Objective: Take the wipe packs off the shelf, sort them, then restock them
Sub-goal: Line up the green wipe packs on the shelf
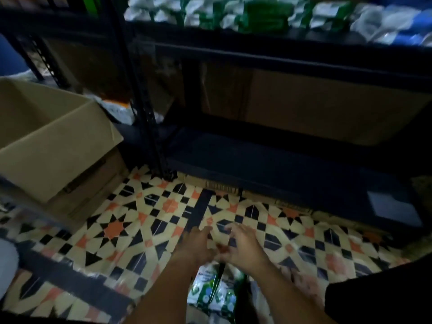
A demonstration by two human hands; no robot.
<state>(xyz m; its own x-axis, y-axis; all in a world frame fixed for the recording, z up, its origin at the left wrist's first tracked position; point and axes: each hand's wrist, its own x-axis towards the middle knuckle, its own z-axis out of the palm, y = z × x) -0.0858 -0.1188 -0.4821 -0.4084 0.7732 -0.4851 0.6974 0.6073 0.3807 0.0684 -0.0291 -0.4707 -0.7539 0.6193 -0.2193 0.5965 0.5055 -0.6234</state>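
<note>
White and green wipe packs [211, 294] lie in a small heap on the patterned floor mat [131, 228], low in view, between the person's forearms. Above the heap the left hand [198, 245] and right hand [243, 246] hover close together, fingers loosely spread and blurred, gripping nothing visible. More packs [245, 12] line the dark shelf [268, 46] above. An open cardboard box [53, 141] stands left.
</note>
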